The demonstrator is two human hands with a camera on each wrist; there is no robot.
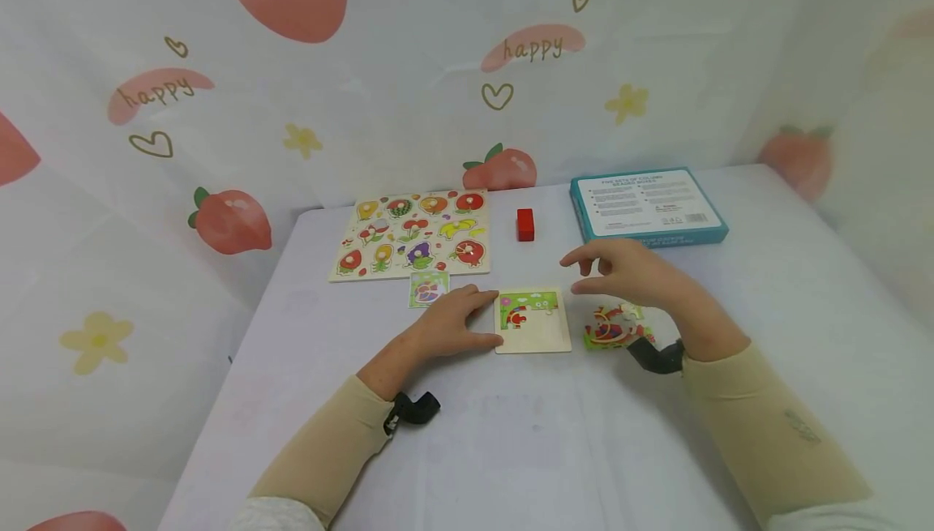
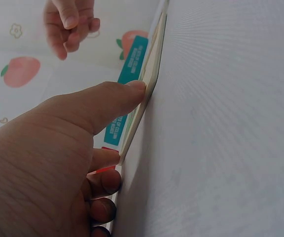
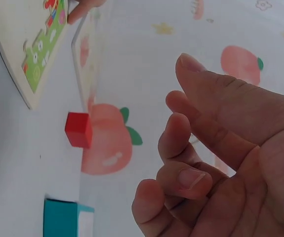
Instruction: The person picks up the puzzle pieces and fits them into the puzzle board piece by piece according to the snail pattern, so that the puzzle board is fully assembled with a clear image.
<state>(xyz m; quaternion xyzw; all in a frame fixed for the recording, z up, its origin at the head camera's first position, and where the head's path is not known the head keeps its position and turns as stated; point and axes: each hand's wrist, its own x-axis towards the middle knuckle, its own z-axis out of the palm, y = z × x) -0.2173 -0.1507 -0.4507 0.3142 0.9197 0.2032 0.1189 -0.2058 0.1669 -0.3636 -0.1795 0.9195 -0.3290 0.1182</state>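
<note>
A small square puzzle board [image 1: 533,322] lies on the white table, with a green picture strip across its top and bare wood below. My left hand [image 1: 481,319] rests flat beside it. Its thumb [image 2: 124,94] and forefinger touch the board's left edge [image 2: 152,64]. My right hand [image 1: 584,273] hovers a little above the board's far right corner with its fingers loosely curled. The right wrist view shows that hand [image 3: 196,163] holding nothing. Several loose red and green puzzle pieces [image 1: 611,328] lie under the right wrist.
A red block [image 1: 525,224] stands beyond the board. A teal box [image 1: 645,205] lies at the back right. A fruit peg puzzle [image 1: 412,235] lies at the back left, with a small picture card [image 1: 428,289] just in front of it. A printed cloth backdrop surrounds the table.
</note>
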